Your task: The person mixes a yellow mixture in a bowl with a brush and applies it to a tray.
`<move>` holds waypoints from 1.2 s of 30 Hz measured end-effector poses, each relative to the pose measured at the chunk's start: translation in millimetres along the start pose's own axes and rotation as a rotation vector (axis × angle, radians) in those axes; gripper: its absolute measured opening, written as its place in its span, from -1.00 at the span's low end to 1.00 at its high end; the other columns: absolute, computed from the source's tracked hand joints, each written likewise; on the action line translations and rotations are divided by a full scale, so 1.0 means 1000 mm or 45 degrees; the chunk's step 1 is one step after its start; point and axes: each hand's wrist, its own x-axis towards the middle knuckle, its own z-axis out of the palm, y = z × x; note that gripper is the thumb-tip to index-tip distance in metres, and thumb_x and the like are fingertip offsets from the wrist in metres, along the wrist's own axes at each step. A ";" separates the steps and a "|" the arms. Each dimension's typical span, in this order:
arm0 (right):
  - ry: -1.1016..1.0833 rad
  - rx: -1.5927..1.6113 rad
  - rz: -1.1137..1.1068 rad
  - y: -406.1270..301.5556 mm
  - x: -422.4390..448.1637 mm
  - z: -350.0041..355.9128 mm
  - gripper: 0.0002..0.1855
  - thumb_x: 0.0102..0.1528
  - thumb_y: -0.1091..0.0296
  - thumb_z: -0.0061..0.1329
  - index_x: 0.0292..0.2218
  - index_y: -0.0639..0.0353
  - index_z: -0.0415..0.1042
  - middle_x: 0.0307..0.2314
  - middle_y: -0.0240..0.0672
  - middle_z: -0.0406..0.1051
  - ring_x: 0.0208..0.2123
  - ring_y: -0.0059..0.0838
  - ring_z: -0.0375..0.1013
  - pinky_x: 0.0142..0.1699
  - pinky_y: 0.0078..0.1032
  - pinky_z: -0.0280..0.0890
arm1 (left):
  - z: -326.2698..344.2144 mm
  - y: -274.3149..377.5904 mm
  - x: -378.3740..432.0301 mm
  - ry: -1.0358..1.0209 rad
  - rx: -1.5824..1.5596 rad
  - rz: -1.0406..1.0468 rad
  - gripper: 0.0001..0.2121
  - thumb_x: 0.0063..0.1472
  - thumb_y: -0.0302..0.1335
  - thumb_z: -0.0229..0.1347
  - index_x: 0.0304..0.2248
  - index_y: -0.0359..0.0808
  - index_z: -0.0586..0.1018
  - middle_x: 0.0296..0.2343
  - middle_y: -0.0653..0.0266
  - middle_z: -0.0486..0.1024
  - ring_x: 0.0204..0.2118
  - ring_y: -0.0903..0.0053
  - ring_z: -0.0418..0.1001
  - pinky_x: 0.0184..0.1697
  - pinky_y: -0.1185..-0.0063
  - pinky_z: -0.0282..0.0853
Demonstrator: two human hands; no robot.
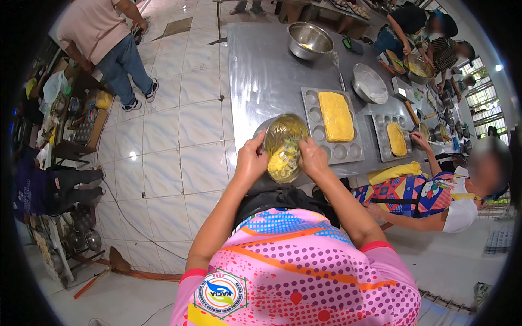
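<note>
A shiny metal mixing bowl [272, 129] is tipped towards me at the table's near left edge. Soft yellow cream or batter [281, 161] lies in it, mostly at the side closest to me. My left hand [251, 163] grips the bowl's left rim. On the opposite rim, my right hand [313, 158] is closed; a pale green bit shows by its fingers, too blurred to name. Just right of the bowl, a rectangular yellow-coated cake or slab [336, 117] rests across a metal muffin tin [339, 152] with round cups.
The steel table [261, 73] bears a metal bowl [312, 40], a whisk [341, 77] and a white-smeared bowl [369, 83]. To my right a co-worker [412, 195] reaches towards a smaller yellow slab [396, 139] on another muffin tin [381, 120]. Other people stand around.
</note>
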 end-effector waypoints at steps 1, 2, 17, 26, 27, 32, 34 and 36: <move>0.056 0.058 -0.036 -0.012 0.002 -0.010 -0.79 -0.10 0.57 -0.12 -0.35 0.20 0.40 -0.38 -0.03 0.36 -0.45 0.05 0.45 -0.36 -0.12 0.36 | -0.001 -0.001 -0.002 0.006 0.017 0.010 -0.46 -0.08 -0.61 0.04 0.01 -0.21 0.46 -0.59 0.14 0.36 -0.53 0.36 0.38 -0.38 0.49 0.34; 0.121 0.116 -0.073 -0.024 0.006 -0.021 -0.80 -0.10 0.56 -0.12 -0.34 0.20 0.41 -0.38 -0.02 0.36 -0.45 0.05 0.45 -0.35 -0.12 0.36 | -0.002 0.000 -0.002 0.013 0.016 -0.005 -0.46 -0.08 -0.61 0.04 0.00 -0.21 0.46 -0.59 0.14 0.36 -0.53 0.36 0.38 -0.38 0.49 0.34; -0.027 -0.050 0.106 0.015 -0.001 0.001 -0.89 -0.10 0.54 -0.10 -0.44 0.25 0.39 -0.44 0.00 0.34 -0.43 0.07 0.43 -0.32 -0.12 0.34 | 0.002 0.016 -0.001 0.001 -0.009 0.013 -0.45 -0.08 -0.64 0.02 0.00 -0.23 0.46 -0.60 0.14 0.36 -0.54 0.35 0.37 -0.40 0.49 0.34; 0.043 -0.055 0.226 0.006 0.001 0.005 -0.84 -0.12 0.52 -0.07 -0.40 0.26 0.46 -0.45 0.05 0.37 -0.41 0.07 0.45 -0.31 -0.11 0.35 | -0.004 0.004 -0.004 -0.008 -0.006 -0.007 -0.46 -0.05 -0.61 0.04 0.03 -0.22 0.44 -0.57 0.27 0.36 -0.54 0.58 0.33 -0.40 0.61 0.32; 0.024 -0.064 0.210 0.007 -0.003 0.011 -0.83 -0.12 0.52 -0.07 -0.39 0.25 0.46 -0.46 0.05 0.37 -0.41 0.07 0.45 -0.31 -0.10 0.35 | -0.004 0.004 -0.002 -0.005 -0.011 0.008 -0.45 -0.05 -0.61 0.04 0.03 -0.22 0.44 -0.57 0.27 0.36 -0.54 0.58 0.33 -0.40 0.61 0.32; 0.010 0.051 0.178 0.001 -0.013 0.021 -0.79 -0.13 0.54 -0.08 -0.37 0.25 0.49 -0.45 0.08 0.37 -0.40 0.08 0.44 -0.29 -0.11 0.35 | -0.007 0.007 -0.002 -0.056 -0.015 -0.015 -0.45 -0.05 -0.61 0.03 0.03 -0.21 0.44 -0.58 0.27 0.35 -0.55 0.57 0.33 -0.40 0.61 0.31; 0.100 0.033 0.285 -0.009 -0.001 0.004 -0.77 -0.14 0.56 -0.08 -0.36 0.25 0.51 -0.44 0.11 0.37 -0.38 0.09 0.44 -0.26 -0.14 0.35 | -0.010 0.004 -0.002 -0.054 -0.039 -0.010 -0.45 -0.05 -0.60 0.03 0.03 -0.21 0.43 -0.59 0.27 0.34 -0.55 0.56 0.32 -0.40 0.61 0.31; 0.000 -0.014 0.312 -0.005 -0.007 0.012 -0.75 -0.15 0.57 -0.08 -0.36 0.24 0.52 -0.44 0.11 0.38 -0.37 0.08 0.44 -0.24 -0.15 0.35 | -0.012 0.002 -0.003 -0.044 -0.075 -0.003 -0.45 -0.05 -0.60 0.03 0.03 -0.21 0.43 -0.59 0.27 0.33 -0.55 0.56 0.31 -0.40 0.61 0.31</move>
